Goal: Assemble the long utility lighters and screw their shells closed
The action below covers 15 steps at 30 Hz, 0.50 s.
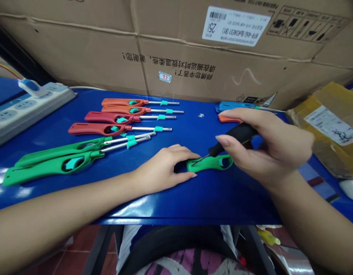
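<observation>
A green utility lighter (208,164) lies flat on the blue table in front of me. My left hand (167,168) grips its left end between thumb and fingers. My right hand (262,145) is closed around the black handle of a screwdriver (236,138), which slants down to the left. The screwdriver's tip meets the lighter's handle near my left fingertips; whether it sits in a screw is too small to tell. The lighter's right end runs under my right hand, so its tube is hidden. A small heap of tiny silvery screws (201,115) rests farther back.
Left lie two green lighters (50,167), two red lighters (98,129) and two orange lighters (121,102). Behind my right hand are a blue lighter (236,105) and an orange piece (228,118). A cardboard box (176,42), power strip (30,107) and taped parcel (331,130) border the table.
</observation>
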Each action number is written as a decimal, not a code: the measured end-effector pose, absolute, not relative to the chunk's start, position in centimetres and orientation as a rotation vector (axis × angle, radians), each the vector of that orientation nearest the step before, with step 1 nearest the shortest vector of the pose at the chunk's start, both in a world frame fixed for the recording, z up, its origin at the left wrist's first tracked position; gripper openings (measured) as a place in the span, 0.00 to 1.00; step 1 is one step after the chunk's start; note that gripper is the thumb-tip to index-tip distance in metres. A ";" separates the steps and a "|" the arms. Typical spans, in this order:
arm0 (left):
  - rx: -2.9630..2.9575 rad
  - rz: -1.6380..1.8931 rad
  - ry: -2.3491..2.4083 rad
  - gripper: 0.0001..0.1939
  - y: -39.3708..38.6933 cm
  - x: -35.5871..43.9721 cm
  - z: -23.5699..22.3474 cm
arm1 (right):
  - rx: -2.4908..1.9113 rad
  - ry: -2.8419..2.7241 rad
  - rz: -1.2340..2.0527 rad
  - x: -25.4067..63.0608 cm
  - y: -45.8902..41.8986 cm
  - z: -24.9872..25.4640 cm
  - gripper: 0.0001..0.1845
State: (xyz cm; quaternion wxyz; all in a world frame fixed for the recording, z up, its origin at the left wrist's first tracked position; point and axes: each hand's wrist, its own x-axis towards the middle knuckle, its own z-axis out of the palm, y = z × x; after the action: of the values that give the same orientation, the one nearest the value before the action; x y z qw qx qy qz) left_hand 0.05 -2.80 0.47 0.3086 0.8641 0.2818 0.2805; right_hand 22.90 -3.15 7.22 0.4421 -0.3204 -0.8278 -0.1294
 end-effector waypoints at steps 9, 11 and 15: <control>2.281 0.750 0.735 0.18 -2.8 0.1 0.4 | -0.810 -2.047 -0.253 22.8 -3.3 7.1 0.21; 2.282 0.748 0.740 0.18 -2.8 0.1 0.4 | -0.807 -2.025 -0.319 22.5 -3.5 7.1 0.21; 2.281 0.722 0.755 0.17 -2.8 0.1 0.5 | -0.725 -2.095 -0.082 22.3 -3.7 7.3 0.25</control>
State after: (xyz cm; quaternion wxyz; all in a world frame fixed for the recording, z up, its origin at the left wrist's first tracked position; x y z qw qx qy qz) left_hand 0.11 -2.80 0.51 0.3110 0.8641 0.2860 0.2735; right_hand 22.33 -3.74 7.29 0.4455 -0.2925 -0.8455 -0.0329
